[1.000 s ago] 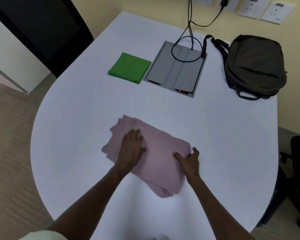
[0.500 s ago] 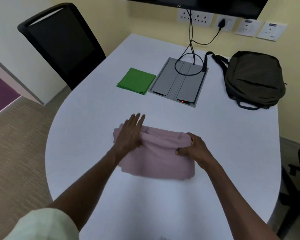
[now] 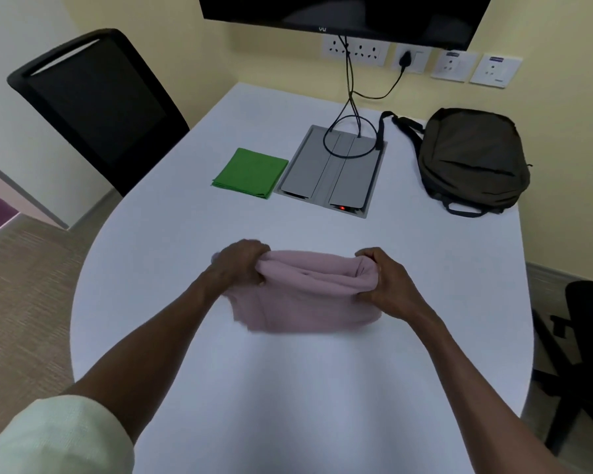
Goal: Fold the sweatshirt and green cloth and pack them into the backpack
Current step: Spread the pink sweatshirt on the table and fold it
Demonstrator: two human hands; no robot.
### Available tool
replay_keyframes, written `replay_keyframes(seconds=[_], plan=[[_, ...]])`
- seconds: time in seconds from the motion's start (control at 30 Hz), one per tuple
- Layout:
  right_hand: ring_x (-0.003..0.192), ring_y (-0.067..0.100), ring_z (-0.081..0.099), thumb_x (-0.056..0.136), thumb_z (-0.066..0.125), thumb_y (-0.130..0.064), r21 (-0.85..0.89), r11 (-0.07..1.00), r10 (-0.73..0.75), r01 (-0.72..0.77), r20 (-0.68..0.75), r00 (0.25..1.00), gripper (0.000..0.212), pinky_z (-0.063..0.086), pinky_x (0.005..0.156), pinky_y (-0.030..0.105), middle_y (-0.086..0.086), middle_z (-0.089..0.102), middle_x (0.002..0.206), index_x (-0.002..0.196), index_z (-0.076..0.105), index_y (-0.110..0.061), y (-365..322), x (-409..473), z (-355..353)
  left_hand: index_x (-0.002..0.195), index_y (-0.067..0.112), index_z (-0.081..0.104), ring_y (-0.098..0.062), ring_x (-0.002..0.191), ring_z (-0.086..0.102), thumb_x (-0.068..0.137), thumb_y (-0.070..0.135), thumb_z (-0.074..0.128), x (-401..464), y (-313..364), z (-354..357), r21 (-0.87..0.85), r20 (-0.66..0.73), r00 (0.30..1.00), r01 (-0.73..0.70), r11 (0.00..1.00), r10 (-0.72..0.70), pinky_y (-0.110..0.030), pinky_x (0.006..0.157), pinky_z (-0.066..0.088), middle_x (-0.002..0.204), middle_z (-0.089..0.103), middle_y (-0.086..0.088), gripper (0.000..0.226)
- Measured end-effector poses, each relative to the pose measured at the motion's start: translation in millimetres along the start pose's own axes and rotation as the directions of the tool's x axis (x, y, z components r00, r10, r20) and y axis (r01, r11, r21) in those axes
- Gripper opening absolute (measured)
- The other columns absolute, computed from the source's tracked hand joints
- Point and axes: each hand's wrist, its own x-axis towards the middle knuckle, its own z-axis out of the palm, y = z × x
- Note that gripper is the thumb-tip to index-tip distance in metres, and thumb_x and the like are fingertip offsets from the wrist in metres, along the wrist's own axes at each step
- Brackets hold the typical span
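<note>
The pink sweatshirt (image 3: 308, 295), folded into a thick bundle, is in the middle of the white table (image 3: 288, 388). My left hand (image 3: 238, 265) grips its left end and my right hand (image 3: 387, 285) grips its right end, with the far edge raised off the table. A green cloth (image 3: 252, 173) lies folded flat farther back, left of centre. The dark backpack (image 3: 473, 159) lies at the back right, its zip closed as far as I can see.
A grey cable box (image 3: 332, 172) is set into the table between cloth and backpack, with black cables running up to wall sockets. A black chair (image 3: 93, 100) stands at the far left, another chair at the right edge. A screen hangs on the wall.
Both hands went from pressing flat on the sweatshirt to gripping its two ends. The bundle has turned square to me and its far edge has lifted.
</note>
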Motion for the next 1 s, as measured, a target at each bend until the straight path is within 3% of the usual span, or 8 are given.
replay_keyframes(seconds=[0.2,0.33,0.43,0.63,0.73,0.8,0.9,1.0], plan=[[0.093,0.022,0.054,0.071,0.067,-0.005,-0.557,0.801,-0.427,0.221,-0.273,0.862,0.039,0.035,0.072,0.034,-0.004,0.059,0.105,0.107,0.06,-0.017,-8,10,16,0.11,0.004,0.069,-0.032,0.081,0.06,0.078,0.002,0.049,3,-2,-16,0.172,-0.432,0.88,-0.132,0.976,0.196,-0.042,0.067,0.051,0.092,0.068,-0.015,0.038],[0.095,0.031,0.055,0.077,0.048,0.003,-0.704,0.661,-0.477,0.26,-0.127,0.869,0.034,0.039,0.079,0.041,0.006,0.057,0.107,0.106,0.059,-0.012,17,-12,44,0.121,-0.002,0.064,-0.034,0.093,0.06,0.093,0.006,0.036,-27,-10,28,0.193,-0.405,0.876,-0.198,0.961,0.262,-0.042,0.077,0.053,0.108,0.066,-0.02,0.04],[0.086,0.03,0.055,0.09,0.038,-0.005,-0.692,0.584,-0.49,0.424,0.116,0.864,0.027,0.039,0.079,0.042,0.009,0.055,0.1,0.105,0.059,-0.013,53,-47,76,0.113,0.004,0.066,-0.029,0.083,0.064,0.1,0.023,0.033,-67,-16,85,0.114,-0.254,0.929,-0.246,0.963,0.267,-0.034,0.068,0.055,0.102,0.066,-0.014,0.04],[0.083,0.027,0.05,0.076,0.059,-0.017,-0.634,0.555,-0.384,0.538,0.378,0.842,0.028,0.032,0.069,0.039,0.006,0.052,0.098,0.103,0.057,-0.015,78,-96,116,0.103,0.018,0.052,-0.016,0.073,0.045,0.088,0.011,0.056,-114,-11,137,0.054,-0.112,0.983,-0.143,0.988,0.148,-0.03,0.061,0.038,0.089,0.053,0.0,0.017],[0.082,0.024,0.053,0.067,0.062,-0.049,-0.585,0.609,-0.307,0.535,0.448,0.84,0.046,0.036,0.067,0.035,0.003,0.056,0.096,0.1,0.056,-0.018,72,-93,118,0.113,0.016,0.053,-0.018,0.087,0.052,0.055,0.028,0.093,-107,-19,125,0.142,0.175,0.981,-0.113,0.983,0.087,-0.032,0.069,0.045,0.105,0.055,0.0,0.072],[0.078,0.022,0.058,0.072,0.063,-0.061,-0.542,0.695,-0.315,0.472,0.362,0.878,0.044,0.036,0.065,0.032,-0.001,0.059,0.088,0.091,0.057,-0.021,61,-82,114,0.123,0.017,0.05,-0.02,0.103,0.053,0.056,0.056,0.088,-96,-10,104,0.142,0.355,0.935,-0.071,0.987,0.017,-0.031,0.079,0.043,0.117,0.054,0.001,0.086],[0.092,0.028,0.06,0.079,0.06,-0.059,-0.555,0.752,-0.31,0.355,0.177,0.934,0.05,0.043,0.073,0.038,0.004,0.061,0.105,0.106,0.062,-0.017,50,-63,108,0.12,0.016,0.058,-0.023,0.107,0.056,0.068,0.088,0.046,-83,11,85,-0.007,0.146,0.983,0.109,0.994,-0.107,-0.031,0.078,0.042,0.117,0.06,-0.003,0.09],[0.138,0.037,0.039,0.076,0.048,-0.079,-0.619,0.76,-0.033,0.198,0.268,0.963,0.091,0.036,0.099,0.063,0.012,0.036,0.156,0.146,0.042,-0.022,54,-50,103,0.143,0.015,0.043,-0.036,0.132,0.042,0.067,0.092,0.036,-81,26,101,-0.054,-0.056,0.983,0.17,0.984,-0.173,-0.048,0.102,0.041,0.146,0.044,-0.013,0.109]])
